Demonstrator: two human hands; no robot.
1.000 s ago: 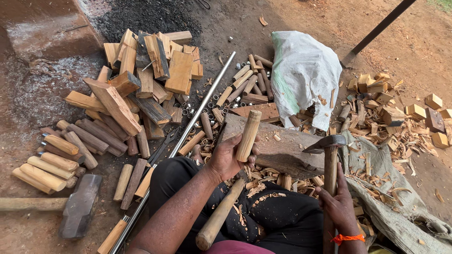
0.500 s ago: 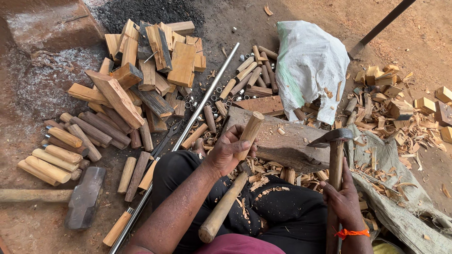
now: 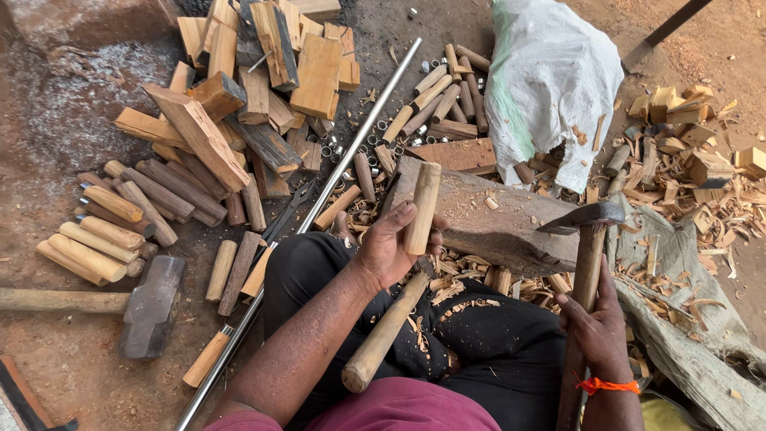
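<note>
Your left hand (image 3: 391, 247), still clasping the wooden handle (image 3: 395, 279), has tilted it onto the block (image 3: 495, 223), while your right hand (image 3: 594, 323) keeps gripping the hatchet (image 3: 586, 239).

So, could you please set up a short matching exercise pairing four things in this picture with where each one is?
Things:
1. round wooden handle
2. adze
3. sledgehammer
4. white sack

Places:
A. on the ground at the far left
B. in the left hand, upright on the chopping block
C. behind the block, by the wood chips
D. in the right hand, head resting on the block

Pairs: 1-B, 2-D, 3-A, 4-C
</note>
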